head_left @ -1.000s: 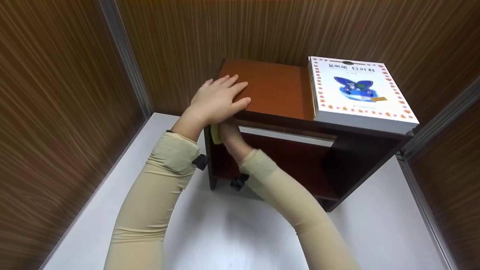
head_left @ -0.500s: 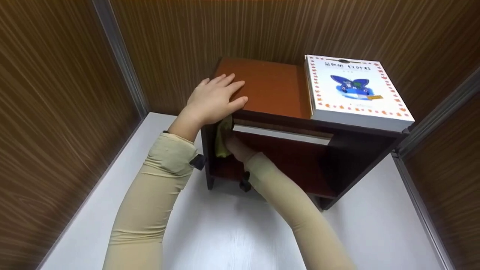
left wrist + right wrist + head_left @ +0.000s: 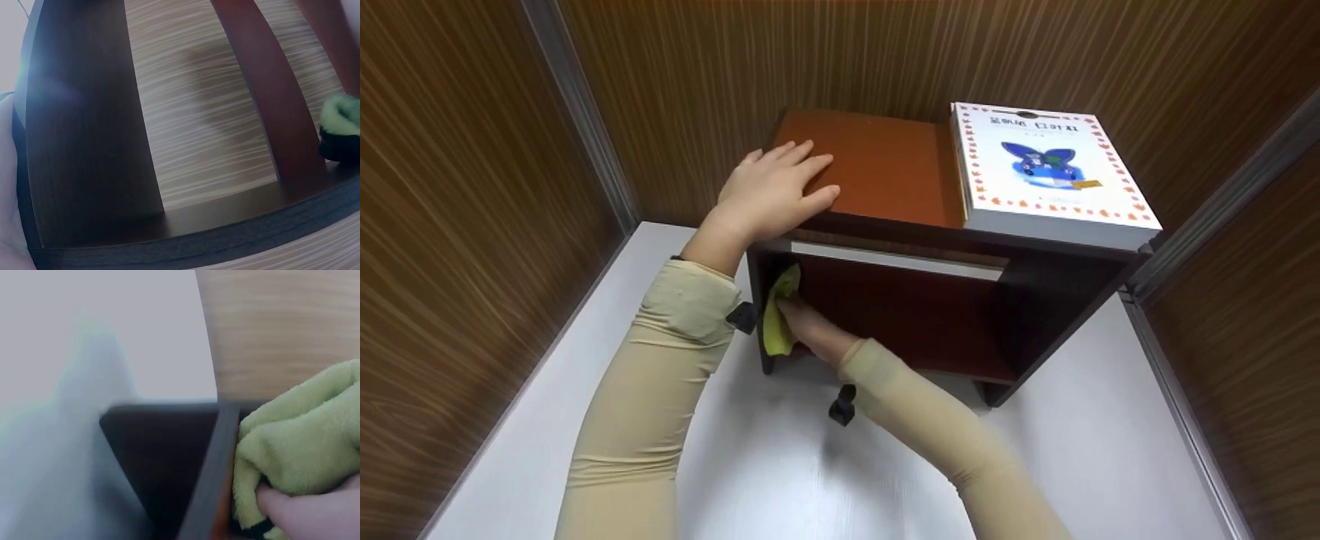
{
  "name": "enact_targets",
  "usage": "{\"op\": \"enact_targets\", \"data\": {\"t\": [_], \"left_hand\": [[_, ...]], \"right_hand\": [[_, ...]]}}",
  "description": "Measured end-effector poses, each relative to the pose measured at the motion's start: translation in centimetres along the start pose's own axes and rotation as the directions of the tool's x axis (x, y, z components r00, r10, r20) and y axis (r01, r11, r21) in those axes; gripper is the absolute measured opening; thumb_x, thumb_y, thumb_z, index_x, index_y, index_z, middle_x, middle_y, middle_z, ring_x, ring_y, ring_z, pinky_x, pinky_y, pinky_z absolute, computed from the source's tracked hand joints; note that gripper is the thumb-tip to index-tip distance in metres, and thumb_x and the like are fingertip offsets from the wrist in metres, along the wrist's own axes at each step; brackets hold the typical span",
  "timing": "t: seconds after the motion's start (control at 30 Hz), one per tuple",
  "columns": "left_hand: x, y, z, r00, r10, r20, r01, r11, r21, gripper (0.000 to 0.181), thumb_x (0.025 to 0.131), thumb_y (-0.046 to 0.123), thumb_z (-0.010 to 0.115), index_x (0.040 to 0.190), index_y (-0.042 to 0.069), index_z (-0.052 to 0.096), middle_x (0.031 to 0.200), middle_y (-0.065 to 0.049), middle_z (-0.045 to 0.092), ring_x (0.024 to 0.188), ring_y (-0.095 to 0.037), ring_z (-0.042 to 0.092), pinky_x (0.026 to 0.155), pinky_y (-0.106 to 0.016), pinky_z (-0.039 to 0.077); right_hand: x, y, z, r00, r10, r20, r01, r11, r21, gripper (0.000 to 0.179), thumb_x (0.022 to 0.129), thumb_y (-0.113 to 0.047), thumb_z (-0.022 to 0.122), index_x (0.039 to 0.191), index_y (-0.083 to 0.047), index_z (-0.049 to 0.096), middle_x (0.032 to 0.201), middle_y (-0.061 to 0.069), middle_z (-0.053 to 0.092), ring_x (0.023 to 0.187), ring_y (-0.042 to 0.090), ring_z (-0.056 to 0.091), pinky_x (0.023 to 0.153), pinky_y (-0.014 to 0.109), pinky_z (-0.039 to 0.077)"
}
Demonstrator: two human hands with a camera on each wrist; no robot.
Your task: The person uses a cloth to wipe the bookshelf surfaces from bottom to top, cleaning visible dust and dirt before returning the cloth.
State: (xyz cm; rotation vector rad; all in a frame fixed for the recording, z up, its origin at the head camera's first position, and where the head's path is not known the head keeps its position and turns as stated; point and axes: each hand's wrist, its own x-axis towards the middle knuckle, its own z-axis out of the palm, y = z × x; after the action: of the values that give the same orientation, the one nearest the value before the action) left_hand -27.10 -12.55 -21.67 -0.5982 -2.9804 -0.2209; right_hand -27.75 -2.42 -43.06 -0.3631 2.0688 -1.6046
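Observation:
A small dark-sided shelf unit (image 3: 892, 169) with a reddish-brown top and lower board stands against the back wall. My left hand (image 3: 771, 186) rests palm down on the top's left end, fingers spread. Below it, my right hand (image 3: 810, 328) holds a yellow-green cloth (image 3: 778, 319) at the inner face of the left side panel, near the lower board. In the right wrist view the thumb presses into folds of the fuzzy cloth (image 3: 304, 444), beside a board edge. The left wrist view catches the cloth (image 3: 339, 118) at its right edge. Most right-hand fingers are hidden.
A thick stack of white picture books (image 3: 1050, 169) lies on the right end of the shelf top. Wood-grain partitions (image 3: 457, 187) enclose the left, back and right sides. White floor (image 3: 780, 457) spreads in front of the unit.
My right hand has come down and toward me with the cloth, from just under the top to near the lower board. The left hand keeps its place on the top; the view has shifted slightly.

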Motion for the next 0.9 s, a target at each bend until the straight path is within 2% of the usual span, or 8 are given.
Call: {"op": "enact_targets", "data": {"t": [0.23, 0.47, 0.57, 0.7, 0.73, 0.8, 0.87, 0.9], "left_hand": [[-0.1, -0.1, -0.2, 1.0, 0.0, 0.007, 0.001, 1.0, -0.011, 0.063, 0.095, 0.057, 0.026, 0.148, 0.022, 0.028, 0.153, -0.005, 0.02, 0.14, -0.023, 0.015, 0.11, -0.048, 0.011], [-0.4, 0.0, -0.4, 1.0, 0.001, 0.016, 0.0, 1.0, -0.022, 0.063, 0.095, 0.057, 0.026, 0.148, 0.022, 0.027, 0.154, -0.005, 0.019, 0.141, -0.023, 0.013, 0.11, -0.048, 0.01], [-0.5, 0.0, -0.5, 1.0, 0.003, 0.018, -0.002, 1.0, -0.03, 0.063, 0.095, 0.057, 0.026, 0.148, 0.022, 0.027, 0.154, -0.005, 0.019, 0.141, -0.023, 0.012, 0.11, -0.049, 0.009], [-0.5, 0.0, -0.5, 1.0, 0.011, 0.02, -0.01, 0.999, -0.048, 0.063, 0.096, 0.057, 0.027, 0.148, 0.021, 0.028, 0.153, -0.007, 0.019, 0.141, -0.024, 0.013, 0.11, -0.05, 0.009], [-0.5, 0.0, -0.4, 1.0, 0.015, 0.02, -0.014, 0.998, -0.055, 0.063, 0.096, 0.057, 0.028, 0.148, 0.021, 0.029, 0.153, -0.007, 0.019, 0.141, -0.025, 0.013, 0.11, -0.05, 0.009], [-0.4, -0.1, -0.4, 1.0, 0.023, 0.018, -0.022, 0.998, -0.06, 0.063, 0.096, 0.057, 0.029, 0.148, 0.02, 0.03, 0.153, -0.008, 0.02, 0.14, -0.026, 0.013, 0.11, -0.05, 0.01], [-0.5, -0.2, -0.5, 0.999, 0.031, 0.013, -0.03, 0.997, -0.065, 0.064, 0.096, 0.056, 0.029, 0.147, 0.019, 0.03, 0.153, -0.009, 0.02, 0.14, -0.026, 0.014, 0.11, -0.05, 0.01], [-0.5, -0.2, -0.6, 0.999, 0.033, 0.013, -0.032, 0.998, -0.062, 0.063, 0.096, 0.055, 0.03, 0.147, 0.018, 0.03, 0.153, -0.009, 0.02, 0.14, -0.026, 0.014, 0.11, -0.05, 0.01]], "right_hand": [[-1.9, 0.5, 2.2, 0.979, -0.108, -0.172, 0.111, 0.994, 0.004, 0.041, 0.098, -0.021, 0.045, 0.134, -0.001, 0.039, 0.12, 0.011, 0.051, 0.102, 0.017, 0.051, 0.089, 0.03, 0.042], [-6.2, -1.1, 1.1, 0.98, -0.194, 0.046, 0.197, 0.978, -0.065, 0.041, 0.091, -0.014, 0.055, 0.128, -0.002, 0.046, 0.103, 0.008, 0.06, 0.085, 0.015, 0.06, 0.077, 0.029, 0.049], [-8.9, -3.7, 0.3, 0.959, -0.261, 0.107, 0.268, 0.962, -0.056, 0.036, 0.09, -0.012, 0.055, 0.124, -0.001, 0.05, 0.096, 0.009, 0.062, 0.076, 0.015, 0.062, 0.068, 0.032, 0.053], [-11.4, -6.3, -1.0, 0.915, -0.399, 0.055, 0.402, 0.914, -0.053, 0.037, 0.086, -0.004, 0.054, 0.123, 0.001, 0.051, 0.095, 0.012, 0.06, 0.075, 0.018, 0.063, 0.066, 0.035, 0.054], [-12.1, -6.9, -1.4, 0.893, -0.448, 0.039, 0.45, 0.89, -0.068, 0.037, 0.085, -0.002, 0.054, 0.122, 0.001, 0.051, 0.095, 0.012, 0.06, 0.076, 0.017, 0.062, 0.066, 0.035, 0.054], [-13.0, -8.0, -2.1, 0.789, -0.615, 0.011, 0.608, 0.777, -0.162, 0.041, 0.082, -0.001, 0.056, 0.122, 0.003, 0.052, 0.101, 0.013, 0.06, 0.084, 0.017, 0.06, 0.073, 0.033, 0.052], [-14.5, -9.9, -2.7, 0.605, -0.796, 0.007, 0.767, 0.581, -0.271, 0.043, 0.078, -0.001, 0.059, 0.12, 0.006, 0.053, 0.107, 0.016, 0.059, 0.094, 0.02, 0.058, 0.082, 0.035, 0.049], [-15.2, -11.0, -3.0, 0.481, -0.877, 0.013, 0.826, 0.448, -0.341, 0.042, 0.077, -0.001, 0.061, 0.117, 0.007, 0.054, 0.11, 0.017, 0.059, 0.098, 0.022, 0.057, 0.085, 0.036, 0.048]]}}
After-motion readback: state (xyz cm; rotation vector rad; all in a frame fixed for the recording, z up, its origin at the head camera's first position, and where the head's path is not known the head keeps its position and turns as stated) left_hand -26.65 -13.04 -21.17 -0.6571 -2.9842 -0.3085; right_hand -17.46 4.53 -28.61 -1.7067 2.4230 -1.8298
